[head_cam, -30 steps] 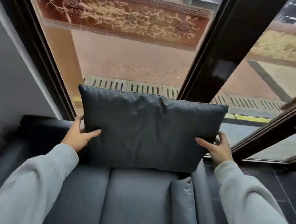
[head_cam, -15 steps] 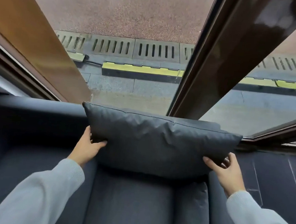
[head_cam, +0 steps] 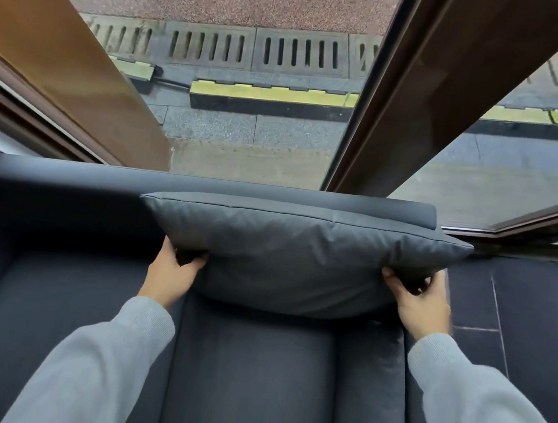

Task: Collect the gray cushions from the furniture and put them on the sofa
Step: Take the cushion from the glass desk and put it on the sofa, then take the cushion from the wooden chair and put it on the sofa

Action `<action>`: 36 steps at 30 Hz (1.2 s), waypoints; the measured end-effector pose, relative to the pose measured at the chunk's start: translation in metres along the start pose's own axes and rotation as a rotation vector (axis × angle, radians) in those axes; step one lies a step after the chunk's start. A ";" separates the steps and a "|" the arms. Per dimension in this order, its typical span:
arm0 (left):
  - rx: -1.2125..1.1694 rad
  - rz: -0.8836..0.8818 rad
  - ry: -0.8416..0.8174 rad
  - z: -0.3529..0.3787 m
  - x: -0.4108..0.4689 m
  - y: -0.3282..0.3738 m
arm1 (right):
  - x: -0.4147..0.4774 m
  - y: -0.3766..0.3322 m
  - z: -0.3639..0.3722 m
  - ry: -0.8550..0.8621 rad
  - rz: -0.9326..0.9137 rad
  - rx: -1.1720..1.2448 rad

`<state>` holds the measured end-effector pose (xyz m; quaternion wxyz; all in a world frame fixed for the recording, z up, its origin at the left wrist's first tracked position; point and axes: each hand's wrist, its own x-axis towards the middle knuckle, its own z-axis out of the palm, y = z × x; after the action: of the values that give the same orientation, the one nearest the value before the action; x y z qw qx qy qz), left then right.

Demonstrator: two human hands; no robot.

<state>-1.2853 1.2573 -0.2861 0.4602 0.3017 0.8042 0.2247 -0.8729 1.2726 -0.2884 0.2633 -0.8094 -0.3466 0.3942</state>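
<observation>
Left hand (head_cam: 170, 274): clenched on the lower left corner of the gray cushion (head_cam: 301, 251); it had sunk since a second before
Cushion: now low against the sofa (head_cam: 246, 373) backrest, its bottom edge at the seat; a second earlier it stood tall before the window (head_cam: 251, 70)
Right hand (head_cam: 423, 304): gripping the lower right corner; not yet let go
Meaning: placement looked nearly done; only the release remained
</observation>
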 end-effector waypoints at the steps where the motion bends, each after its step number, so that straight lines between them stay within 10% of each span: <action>1: 0.018 -0.013 0.021 0.003 0.000 -0.001 | 0.000 -0.001 0.004 -0.004 0.016 0.000; 10: 0.367 0.067 0.012 0.011 -0.065 0.016 | -0.063 -0.031 0.017 -0.165 0.129 -0.104; 19: 0.965 0.440 0.020 -0.038 -0.188 0.057 | -0.184 -0.116 0.016 -0.329 -0.536 -0.714; 28: 0.876 0.275 0.262 -0.211 -0.365 -0.008 | -0.401 -0.188 0.031 -0.392 -0.853 -0.940; 36: 0.640 -0.069 0.609 -0.394 -0.609 -0.200 | -0.713 -0.180 0.097 -0.603 -1.232 -1.000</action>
<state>-1.4465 0.6597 0.1416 0.0932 0.3221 0.9417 0.0277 -1.3364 0.8509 0.1092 -0.0615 -0.3576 -0.9144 0.1795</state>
